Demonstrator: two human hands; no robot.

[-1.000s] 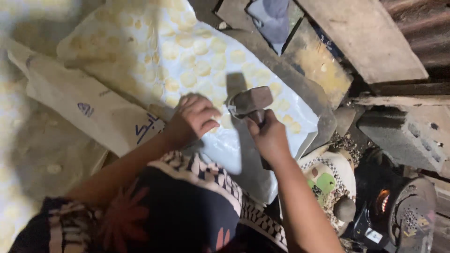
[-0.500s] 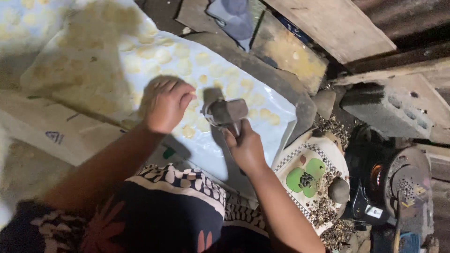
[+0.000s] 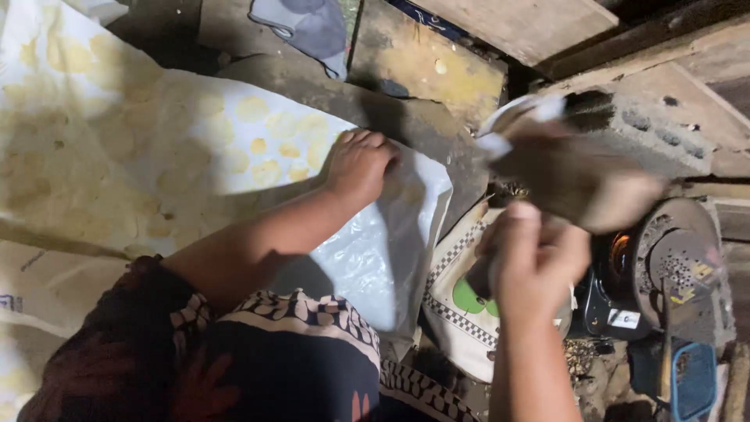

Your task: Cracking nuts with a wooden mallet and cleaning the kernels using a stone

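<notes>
— What lies at the left of the frame?
— A white plastic sheet (image 3: 156,148) spread over the floor, dotted with flat pale yellow discs (image 3: 251,108).

— And the left hand?
— The left hand (image 3: 358,162) sits at centre, palm down, fingers curled, pressing on the sheet's edge; it grasps nothing.

— The right hand?
— The right hand (image 3: 533,262), right of centre, is clenched around the handle of a blurred hammer-like tool (image 3: 570,176), whose head is raised at the upper right. Below it lies a checker-rimmed plate (image 3: 461,305), beside a dark stove (image 3: 664,273) at the far right.
</notes>
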